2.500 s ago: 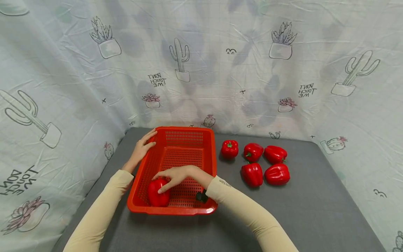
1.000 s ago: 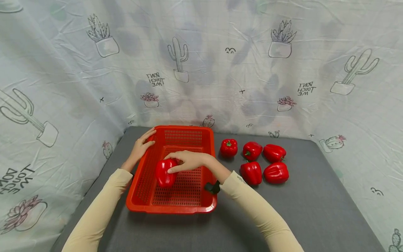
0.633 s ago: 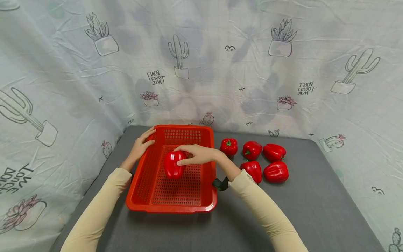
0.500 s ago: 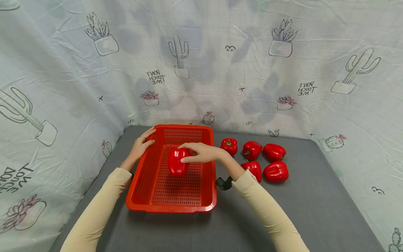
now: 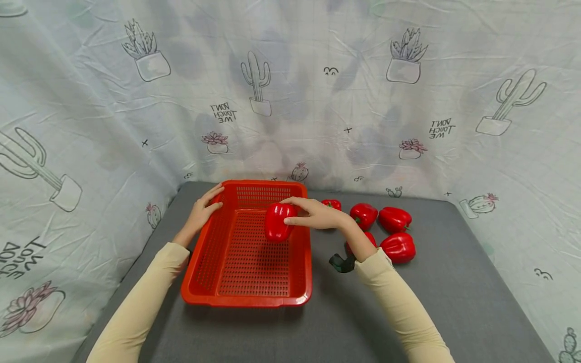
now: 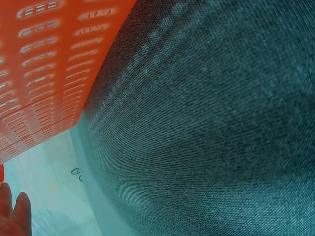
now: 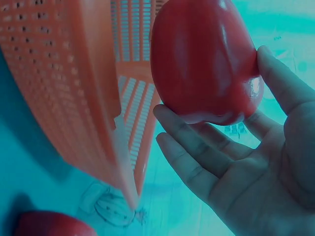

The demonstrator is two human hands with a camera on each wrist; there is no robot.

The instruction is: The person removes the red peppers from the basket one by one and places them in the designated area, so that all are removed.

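Note:
My right hand (image 5: 320, 214) holds a glossy red bell pepper (image 5: 278, 222) over the right part of the orange-red plastic basket (image 5: 247, 301). In the right wrist view, thumb and fingertips press opposite sides of this pepper (image 7: 204, 64), beside the basket wall (image 7: 91, 98). My left hand (image 5: 199, 214) grips the basket's left rim near its far corner, thumb over the rim. The left wrist view catches fingertips (image 6: 20, 214) pointing down outside the slotted wall (image 6: 44, 73). Several more red peppers, including one pepper (image 5: 399, 248), lie to the basket's right; my right forearm partly covers one.
A grey cloth-covered table (image 5: 454, 292) carries everything. White curtain (image 5: 308, 101) printed with cacti hangs behind and at both sides. A dark strap piece (image 5: 341, 263) hangs at my right wrist.
My right hand has lifted the pepper from the basket's near left corner and carried it far and to the right, toward the right rim. My left hand has stayed on the basket.

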